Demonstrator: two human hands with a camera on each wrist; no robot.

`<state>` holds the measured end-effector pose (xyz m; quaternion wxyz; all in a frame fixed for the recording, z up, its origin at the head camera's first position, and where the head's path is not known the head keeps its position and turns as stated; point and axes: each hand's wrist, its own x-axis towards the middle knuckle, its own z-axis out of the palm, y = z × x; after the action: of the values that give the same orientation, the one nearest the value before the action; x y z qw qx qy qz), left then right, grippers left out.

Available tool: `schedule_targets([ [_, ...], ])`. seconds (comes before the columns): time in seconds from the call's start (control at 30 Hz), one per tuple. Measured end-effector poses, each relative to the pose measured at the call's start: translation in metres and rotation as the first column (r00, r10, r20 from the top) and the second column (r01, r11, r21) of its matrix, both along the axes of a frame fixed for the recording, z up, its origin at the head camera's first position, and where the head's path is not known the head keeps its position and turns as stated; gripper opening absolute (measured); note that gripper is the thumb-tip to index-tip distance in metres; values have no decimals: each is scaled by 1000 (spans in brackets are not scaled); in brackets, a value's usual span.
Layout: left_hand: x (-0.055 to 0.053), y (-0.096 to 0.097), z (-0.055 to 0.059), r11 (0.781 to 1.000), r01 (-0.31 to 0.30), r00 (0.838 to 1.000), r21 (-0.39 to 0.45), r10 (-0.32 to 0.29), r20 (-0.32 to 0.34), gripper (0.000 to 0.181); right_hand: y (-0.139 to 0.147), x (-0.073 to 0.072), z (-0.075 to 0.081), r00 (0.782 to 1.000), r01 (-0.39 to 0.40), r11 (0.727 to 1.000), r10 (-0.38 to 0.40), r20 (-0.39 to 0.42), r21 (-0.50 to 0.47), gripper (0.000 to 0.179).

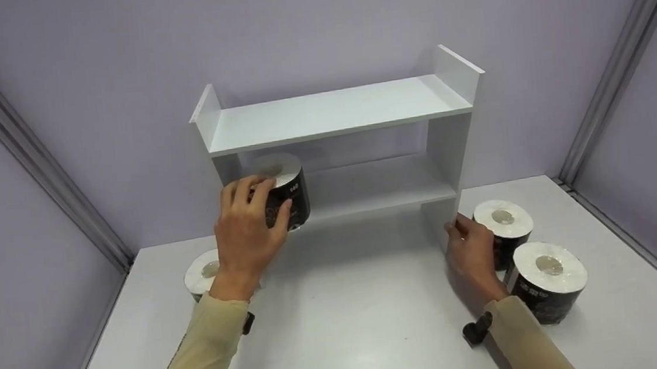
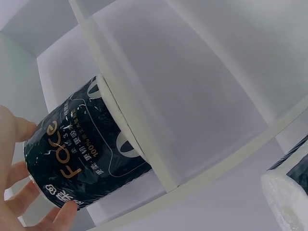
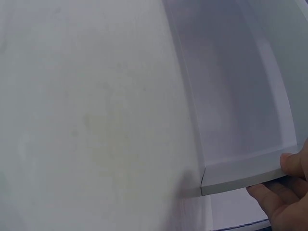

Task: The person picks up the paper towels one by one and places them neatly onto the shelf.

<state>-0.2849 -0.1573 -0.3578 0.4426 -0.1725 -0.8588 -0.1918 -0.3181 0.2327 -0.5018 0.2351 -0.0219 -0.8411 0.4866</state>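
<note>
Nearest me, one paper roll stood on the white table, to the right of the right hand and short of its fingers. Those fingers and thumb pinched the shelf's side panel, with a second roll just right of them. A third roll stood below the left fingers. Farther off, the left hand gripped a dark-wrapped roll, fingers curled against it, at the left end of the middle board; whether it rested there I couldn't tell.

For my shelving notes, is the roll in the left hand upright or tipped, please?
Upright: the head view shows the roll with its white end facing up.
</note>
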Motion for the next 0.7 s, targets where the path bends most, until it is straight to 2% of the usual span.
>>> schedule_targets([
  [0.23,-4,1,-4,1000,5,1000,-25,-5,-18,36,1,0,-2,999,-10,999,11,34,-36,30],
  [0.43,-9,0,-10,1000,16,999,5,-16,-47,33,1,1,-3,997,-26,997,31,65,-75,36],
  [0.7,-12,-1,-16,999,11,997,38,-8,-74,33,-2,-2,-4,999,-25,999,26,30,-42,38],
])
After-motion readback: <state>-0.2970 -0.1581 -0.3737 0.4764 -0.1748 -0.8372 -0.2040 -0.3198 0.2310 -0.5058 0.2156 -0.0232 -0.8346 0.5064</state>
